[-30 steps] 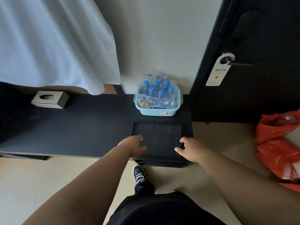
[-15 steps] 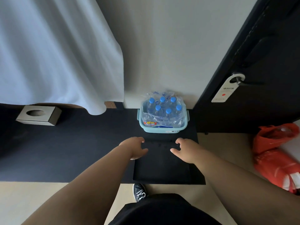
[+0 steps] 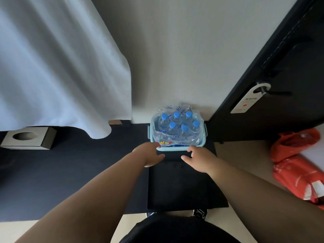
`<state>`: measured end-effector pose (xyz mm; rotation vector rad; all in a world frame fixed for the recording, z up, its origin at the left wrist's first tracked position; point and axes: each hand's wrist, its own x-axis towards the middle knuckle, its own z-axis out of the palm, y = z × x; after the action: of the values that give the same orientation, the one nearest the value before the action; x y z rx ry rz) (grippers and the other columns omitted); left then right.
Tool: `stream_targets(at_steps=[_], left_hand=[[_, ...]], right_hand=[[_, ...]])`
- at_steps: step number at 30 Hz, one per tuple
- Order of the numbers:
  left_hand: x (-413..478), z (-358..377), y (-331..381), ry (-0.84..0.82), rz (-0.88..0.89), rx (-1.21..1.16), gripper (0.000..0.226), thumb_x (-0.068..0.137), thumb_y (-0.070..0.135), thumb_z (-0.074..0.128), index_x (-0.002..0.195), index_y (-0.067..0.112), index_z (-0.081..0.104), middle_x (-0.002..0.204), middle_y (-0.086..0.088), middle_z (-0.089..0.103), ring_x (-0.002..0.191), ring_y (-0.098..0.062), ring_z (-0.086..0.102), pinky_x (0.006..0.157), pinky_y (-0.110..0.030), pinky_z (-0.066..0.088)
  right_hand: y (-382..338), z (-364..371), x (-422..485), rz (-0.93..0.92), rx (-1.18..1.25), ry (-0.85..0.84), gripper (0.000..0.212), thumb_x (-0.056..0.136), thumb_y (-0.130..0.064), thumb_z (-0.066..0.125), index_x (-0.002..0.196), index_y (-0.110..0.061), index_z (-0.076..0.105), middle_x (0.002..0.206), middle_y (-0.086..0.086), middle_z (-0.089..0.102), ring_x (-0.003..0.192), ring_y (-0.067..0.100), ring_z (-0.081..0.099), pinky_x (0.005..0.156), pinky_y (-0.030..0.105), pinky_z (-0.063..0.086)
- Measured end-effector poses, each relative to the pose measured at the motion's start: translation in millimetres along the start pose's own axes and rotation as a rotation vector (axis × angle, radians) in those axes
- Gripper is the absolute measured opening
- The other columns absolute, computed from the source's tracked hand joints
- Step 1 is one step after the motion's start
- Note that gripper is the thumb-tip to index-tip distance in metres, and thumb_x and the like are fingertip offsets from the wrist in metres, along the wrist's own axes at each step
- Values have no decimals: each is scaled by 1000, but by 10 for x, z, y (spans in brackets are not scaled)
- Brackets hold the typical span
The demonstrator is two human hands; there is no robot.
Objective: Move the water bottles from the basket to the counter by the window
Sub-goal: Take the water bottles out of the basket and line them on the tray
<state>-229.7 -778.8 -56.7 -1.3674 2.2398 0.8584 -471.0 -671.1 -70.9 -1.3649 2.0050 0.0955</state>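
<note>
At the left edge of the frame the tissue box (image 3: 26, 138) sits on the dark counter (image 3: 78, 172), under the white curtain (image 3: 61, 67) in the upper left. At centre, your left hand (image 3: 149, 155) has moved forward off the black tray (image 3: 184, 186) since half a second ago. Its fingers are loosely curved and hold nothing, with the tips at the front left corner of the basket (image 3: 175, 148). The water bottles (image 3: 172, 126) are untouched inside it, six blue caps under plastic wrap, against the wall just above centre. Your right hand (image 3: 198, 160) has advanced as well, fingers spread and empty, just short of the front rim. The reach looks about done, so the grasp comes next. At far right lies an orange bag (image 3: 298, 163).
</note>
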Motion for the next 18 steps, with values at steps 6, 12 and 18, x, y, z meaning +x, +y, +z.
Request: stream_targets(at_steps=[6,12,18], left_hand=[[230,-287,201,100,-28,-116,57,85,63,52,136,37,58,133,8,65,117,-21,63,93,-38,54],[612,-530,427,141,-86,-96,47,89,52,51,132,34,60,124,5,69,103,-21,65,87,-36,55],[1026,-536,596,182,-128,-34,48,92,50,56,137,33,54,128,4,63,102,-23,65,79,-36,54]], right_hand=[[-5,-322,365,-68,-20,77,63,97,-66,54,142,-23,57,130,0,67,113,20,66,89,36,55],[-46,-657,815,-96,-76,116,60,101,-61,49,146,-21,51,124,3,67,108,24,66,76,36,51],[-55,-664,1123,-95,-59,105,56,101,-55,54,144,-20,50,127,6,64,106,27,66,74,36,48]])
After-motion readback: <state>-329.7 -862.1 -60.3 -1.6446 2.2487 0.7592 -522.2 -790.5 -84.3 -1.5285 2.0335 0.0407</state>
